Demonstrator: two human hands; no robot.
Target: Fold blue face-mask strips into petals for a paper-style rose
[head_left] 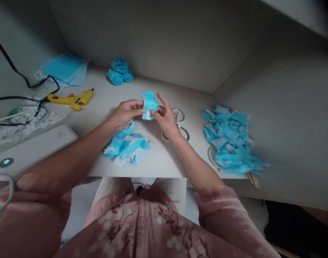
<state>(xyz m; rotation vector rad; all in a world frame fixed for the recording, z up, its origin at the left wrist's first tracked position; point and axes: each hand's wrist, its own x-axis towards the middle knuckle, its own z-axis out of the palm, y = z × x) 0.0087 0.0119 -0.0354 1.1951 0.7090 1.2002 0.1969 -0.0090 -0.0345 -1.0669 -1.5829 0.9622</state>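
Note:
A small blue-and-white piece of mask fabric [149, 104] is held up over the table between both hands. My left hand [129, 113] pinches its left edge between thumb and fingers. On the other side, my right hand [165, 116] grips its right edge with the thumb in front, the index finger stretched upward. Below my left wrist lies a loose heap of cut blue and white fabric pieces [128, 145]. Under my right wrist are scissors [184, 133] with pale handles, partly hidden by the arm, and a roll of tape [179, 114] seems to lie just behind them.
Three blue fabric roses [119, 65] stand at the back. To the left are stacked blue face masks [64, 68], a yellow glue gun [85, 98], black cords, white scraps [32, 123] and a white power bank [35, 150]. More blue fabric pieces [228, 134] are piled right, beside wooden sticks [253, 180].

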